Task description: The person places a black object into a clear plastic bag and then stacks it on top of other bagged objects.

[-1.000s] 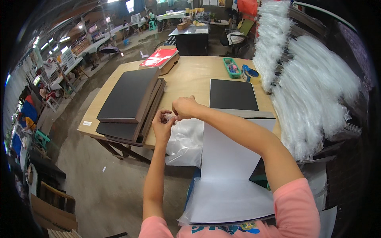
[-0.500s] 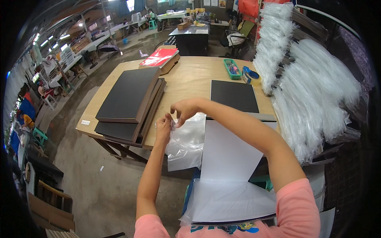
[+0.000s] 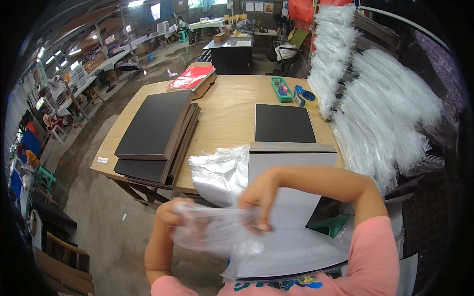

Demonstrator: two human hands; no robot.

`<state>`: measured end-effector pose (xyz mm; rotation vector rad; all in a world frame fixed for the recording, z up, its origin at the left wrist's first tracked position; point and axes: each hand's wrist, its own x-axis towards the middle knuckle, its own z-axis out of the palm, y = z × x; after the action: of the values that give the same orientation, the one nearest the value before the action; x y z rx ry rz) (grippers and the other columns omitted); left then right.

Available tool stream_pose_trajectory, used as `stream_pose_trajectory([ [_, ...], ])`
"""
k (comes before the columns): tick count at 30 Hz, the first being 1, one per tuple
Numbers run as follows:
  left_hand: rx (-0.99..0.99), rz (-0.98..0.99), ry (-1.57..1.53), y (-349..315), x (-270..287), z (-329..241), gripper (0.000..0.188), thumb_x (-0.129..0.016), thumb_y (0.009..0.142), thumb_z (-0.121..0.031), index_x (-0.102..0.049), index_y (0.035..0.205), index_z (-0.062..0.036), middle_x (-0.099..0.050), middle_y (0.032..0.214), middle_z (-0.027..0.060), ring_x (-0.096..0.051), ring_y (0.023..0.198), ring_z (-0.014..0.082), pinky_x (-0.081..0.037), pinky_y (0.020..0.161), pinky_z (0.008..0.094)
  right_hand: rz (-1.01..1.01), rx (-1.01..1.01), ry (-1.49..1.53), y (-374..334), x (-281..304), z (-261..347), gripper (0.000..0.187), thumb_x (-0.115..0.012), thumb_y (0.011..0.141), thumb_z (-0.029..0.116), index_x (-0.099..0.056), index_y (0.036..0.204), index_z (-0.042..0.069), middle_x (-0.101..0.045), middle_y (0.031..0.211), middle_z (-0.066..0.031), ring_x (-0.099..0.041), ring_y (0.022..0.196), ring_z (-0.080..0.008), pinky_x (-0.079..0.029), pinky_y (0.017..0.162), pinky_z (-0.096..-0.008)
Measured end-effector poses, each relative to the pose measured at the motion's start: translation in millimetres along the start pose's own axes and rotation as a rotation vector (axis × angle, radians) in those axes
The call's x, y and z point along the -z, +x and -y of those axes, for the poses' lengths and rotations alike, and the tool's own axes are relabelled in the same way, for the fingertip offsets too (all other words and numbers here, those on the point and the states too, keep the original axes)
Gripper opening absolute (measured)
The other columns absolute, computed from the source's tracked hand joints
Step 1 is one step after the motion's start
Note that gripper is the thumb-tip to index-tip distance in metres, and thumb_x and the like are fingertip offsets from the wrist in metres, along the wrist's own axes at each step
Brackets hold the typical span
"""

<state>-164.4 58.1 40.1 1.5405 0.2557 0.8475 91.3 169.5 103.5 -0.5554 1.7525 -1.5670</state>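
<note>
A clear plastic sleeve [image 3: 207, 227] is stretched between my two hands, over the near edge of the table. My left hand [image 3: 169, 213] is closed on its left end. My right hand [image 3: 261, 197] bends down at the other end, fingers curled onto the plastic and partly blurred behind it. Under my right hand a large white panel [image 3: 291, 182] slopes down from a thick-edged board [image 3: 291, 147] to a second white, film-covered panel [image 3: 291, 256] near my body. More crumpled clear plastic [image 3: 219, 170] lies on the table left of the panel. A black square board [image 3: 284, 123] lies beyond.
Thick black boards or album covers [image 3: 153, 126] are stacked on the wooden table [image 3: 222, 106] at left. Behind them lies a red-topped packet [image 3: 191, 78]. A green basket [image 3: 282, 90] and tape rolls [image 3: 305, 97] stand at far right. Heaped plastic sleeves [image 3: 385, 108] flank the table.
Both hands have moved from above the table toward my body, drawing the clear plastic sleeve with them and spreading farther apart. The view has shifted slightly.
</note>
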Motion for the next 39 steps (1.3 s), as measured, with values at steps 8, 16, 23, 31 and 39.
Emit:
stream_pose_trajectory([
  [8, 0.358, 0.313, 0.051, 61.8, -56.2, 50.8, 0.044, -0.061, 0.087, -0.039, -0.057, 0.110, -0.0022, -0.060, 0.099, 0.0129, -0.057, 0.093, 0.0221, -0.047, 0.083, 0.0395, -0.775, 0.429, 0.116, -110.7, -126.6, -47.3, 0.027, -0.068, 0.083, 0.017, -0.064, 0.098, -0.006, -0.068, 0.085, -0.0124, -0.066, 0.084, -0.0226, -0.049, 0.078, -0.0344],
  [16, 0.396, 0.325, 0.321, 104.0, -70.8, 64.4, 0.036, -0.049, 0.095, -0.037, -0.061, 0.102, -0.0036, -0.059, 0.095, 0.0126, -0.056, 0.084, 0.0205, -0.042, 0.090, 0.0375, -1.142, 0.882, 0.303, -108.8, -208.8, -74.4, 0.034, -0.067, 0.083, 0.025, -0.064, 0.096, -0.006, -0.067, 0.077, -0.0145, -0.065, 0.074, -0.0230, -0.047, 0.079, -0.0330],
  [23, -0.164, -0.240, -0.762, 93.7, -74.0, 72.1, 0.055, -0.033, 0.093, -0.057, -0.059, 0.096, -0.0087, -0.056, 0.064, 0.0043, -0.055, 0.064, 0.0142, -0.047, 0.072, 0.0302, -1.408, 0.933, 0.413, -83.1, -240.6, -108.5, 0.026, -0.071, 0.077, 0.023, -0.066, 0.080, -0.003, -0.065, 0.072, -0.0100, -0.058, 0.062, -0.0194, -0.043, 0.059, -0.0300],
  [31, 0.196, -0.875, 1.342, 161.9, -67.5, 57.0, 0.036, -0.067, 0.069, -0.002, -0.063, 0.105, -0.0051, -0.051, 0.090, 0.0109, -0.051, 0.062, 0.0187, -0.040, 0.052, 0.0290, -2.749, -0.122, -0.627, -108.5, -188.8, -89.8, 0.013, -0.052, 0.073, -0.004, -0.064, 0.078, -0.005, -0.056, 0.069, -0.0085, -0.051, 0.056, -0.0159, -0.037, 0.047, -0.0249],
  [39, 0.176, -0.519, 0.896, 124.6, -70.0, 11.7, 0.014, -0.064, 0.079, -0.008, -0.069, 0.092, -0.0042, -0.051, 0.100, 0.0057, -0.054, 0.064, 0.0126, -0.043, 0.054, 0.0298, -2.512, -0.258, -0.655, -111.3, -224.5, -59.5, 0.013, -0.053, 0.074, -0.004, -0.065, 0.079, -0.004, -0.054, 0.068, -0.0048, -0.052, 0.058, -0.0146, -0.038, 0.050, -0.0240],
])
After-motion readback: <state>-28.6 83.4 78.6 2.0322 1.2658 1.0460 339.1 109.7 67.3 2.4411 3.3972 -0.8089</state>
